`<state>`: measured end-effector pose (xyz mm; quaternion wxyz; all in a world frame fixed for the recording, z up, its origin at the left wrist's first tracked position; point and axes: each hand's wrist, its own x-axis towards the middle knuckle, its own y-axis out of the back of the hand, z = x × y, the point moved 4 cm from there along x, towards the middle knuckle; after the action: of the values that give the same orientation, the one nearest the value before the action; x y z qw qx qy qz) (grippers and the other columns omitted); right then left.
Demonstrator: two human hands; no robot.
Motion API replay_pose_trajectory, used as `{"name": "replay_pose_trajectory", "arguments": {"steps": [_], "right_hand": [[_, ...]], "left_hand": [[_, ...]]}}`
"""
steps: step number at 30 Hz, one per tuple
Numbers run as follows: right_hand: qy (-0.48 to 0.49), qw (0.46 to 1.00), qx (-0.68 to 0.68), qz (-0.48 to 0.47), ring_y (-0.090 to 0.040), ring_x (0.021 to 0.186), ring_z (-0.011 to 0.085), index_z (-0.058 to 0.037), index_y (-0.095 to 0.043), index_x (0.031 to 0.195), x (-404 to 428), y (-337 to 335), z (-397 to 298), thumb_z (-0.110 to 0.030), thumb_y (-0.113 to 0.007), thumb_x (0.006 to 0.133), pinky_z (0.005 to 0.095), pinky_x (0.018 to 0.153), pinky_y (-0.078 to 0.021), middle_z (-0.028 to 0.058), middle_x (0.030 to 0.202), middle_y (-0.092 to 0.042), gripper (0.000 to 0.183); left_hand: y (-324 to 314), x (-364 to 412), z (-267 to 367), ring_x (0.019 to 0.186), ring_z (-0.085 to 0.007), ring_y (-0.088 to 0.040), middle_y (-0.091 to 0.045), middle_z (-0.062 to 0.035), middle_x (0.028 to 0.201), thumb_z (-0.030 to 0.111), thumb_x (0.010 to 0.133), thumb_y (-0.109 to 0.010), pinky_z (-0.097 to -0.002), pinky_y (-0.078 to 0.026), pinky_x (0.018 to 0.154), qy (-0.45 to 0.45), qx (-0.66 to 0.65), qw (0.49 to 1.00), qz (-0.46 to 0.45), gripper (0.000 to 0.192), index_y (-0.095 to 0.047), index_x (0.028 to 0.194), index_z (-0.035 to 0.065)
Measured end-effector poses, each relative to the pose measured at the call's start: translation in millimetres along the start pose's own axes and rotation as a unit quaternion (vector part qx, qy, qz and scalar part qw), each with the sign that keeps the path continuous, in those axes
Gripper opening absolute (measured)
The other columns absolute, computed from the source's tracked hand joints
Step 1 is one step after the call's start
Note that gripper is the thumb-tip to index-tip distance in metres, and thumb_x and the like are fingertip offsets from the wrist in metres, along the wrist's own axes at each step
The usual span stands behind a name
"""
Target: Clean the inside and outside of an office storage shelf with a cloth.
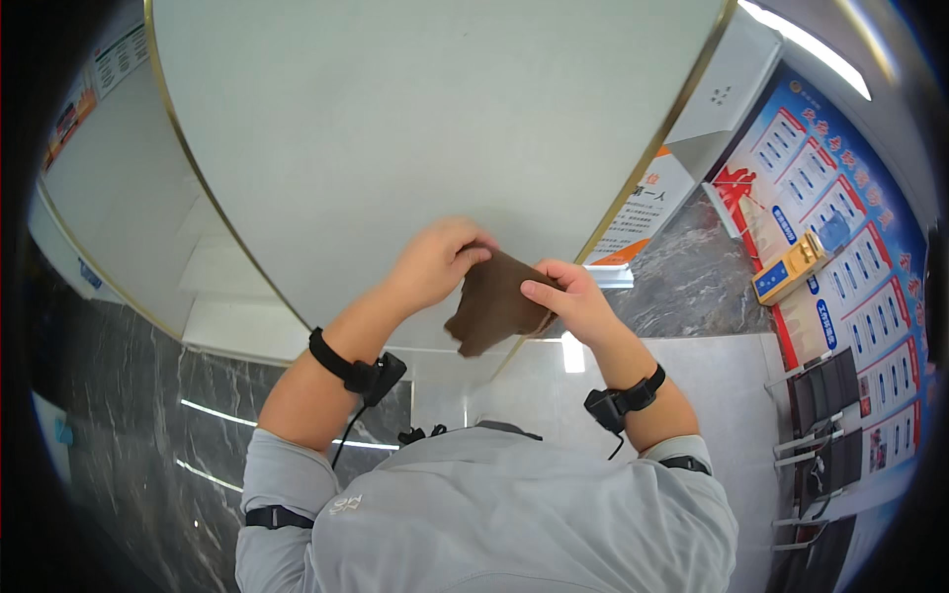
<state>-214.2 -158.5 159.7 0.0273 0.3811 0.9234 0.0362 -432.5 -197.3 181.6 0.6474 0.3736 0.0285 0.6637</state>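
Observation:
Both my hands hold a brown cloth (498, 296) over the near edge of a pale, gold-trimmed tabletop (430, 118). My left hand (443, 263) pinches its upper left corner between thumb and fingers. On the right side, my right hand (567, 296) grips the cloth with the thumb on top. The cloth's lower left end hangs loose and looks uneven. What the cloth is exactly, I cannot tell.
White shelving (237, 282) stands at the left, beside a dark marbled floor (126, 385). To the right are a printed stand-up banner (637, 207), a water dispenser (793, 268) and several black chairs (827, 389) along a poster-covered wall.

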Motion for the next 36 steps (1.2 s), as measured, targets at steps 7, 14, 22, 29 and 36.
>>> {"name": "replay_pose_trajectory", "arguments": {"steps": [7,14,22,29,36], "right_hand": [[0.267,0.953,-0.064,0.131,-0.064,0.096,0.0095,0.0046,-0.069,0.115,-6,21,-42,-0.01,-0.07,0.098,0.0237,0.082,-0.0508,0.0016,0.107,-0.069,0.023],[0.345,0.884,0.155,0.276,-0.062,0.109,0.0121,0.0062,-0.065,0.127,6,49,-28,-0.008,-0.063,0.102,0.0278,0.098,-0.0478,0.0069,0.129,-0.066,0.029],[0.421,0.847,0.033,0.322,-0.055,0.123,0.0215,0.0142,-0.06,0.124,15,33,-43,-0.004,-0.062,0.1,0.0315,0.1,-0.0475,0.0165,0.143,-0.053,0.031],[0.533,0.664,-0.345,0.394,-0.051,0.123,0.0442,0.0129,-0.064,0.119,30,67,-98,-0.008,-0.062,0.089,0.0501,0.11,-0.0382,0.0277,0.136,-0.052,0.036],[0.515,0.598,-0.402,0.464,-0.022,0.151,0.0531,0.0154,-0.042,0.146,75,82,-129,-0.021,-0.058,0.098,0.0575,0.122,-0.0222,0.0315,0.164,-0.027,0.062]], "left_hand": [[3,83,79,0.103,-0.0278,-0.06,-0.061,-0.0087,0.11,0.013,0.092,-0.073,-0.0385,-0.052,0.084,-0.209,0.142,0.963,0.092,0.02,-0.071,0.111,0.0068],[-22,66,78,0.105,-0.0261,-0.062,-0.059,-0.0108,0.124,0.017,0.09,-0.077,-0.0368,-0.054,0.084,-0.081,0.082,0.99,-0.077,0.04,-0.065,0.128,0.0097],[-37,57,86,0.085,-0.0312,-0.069,-0.069,-0.0102,0.097,0.009,0.081,-0.079,-0.0384,-0.057,0.074,-0.176,0.237,0.938,0.18,0.037,-0.067,0.115,0.005],[-35,88,80,0.084,-0.0267,-0.07,-0.07,-0.0116,0.1,0.008,0.089,-0.07,-0.035,-0.057,0.071,-0.123,0.143,0.962,0.197,0.026,-0.066,0.114,0.0036],[-18,108,83,0.089,-0.0217,-0.07,-0.069,-0.0109,0.105,0.008,0.092,-0.068,-0.0341,-0.057,0.073,-0.067,-0.004,0.965,0.255,0.025,-0.066,0.117,0.0039]]}}
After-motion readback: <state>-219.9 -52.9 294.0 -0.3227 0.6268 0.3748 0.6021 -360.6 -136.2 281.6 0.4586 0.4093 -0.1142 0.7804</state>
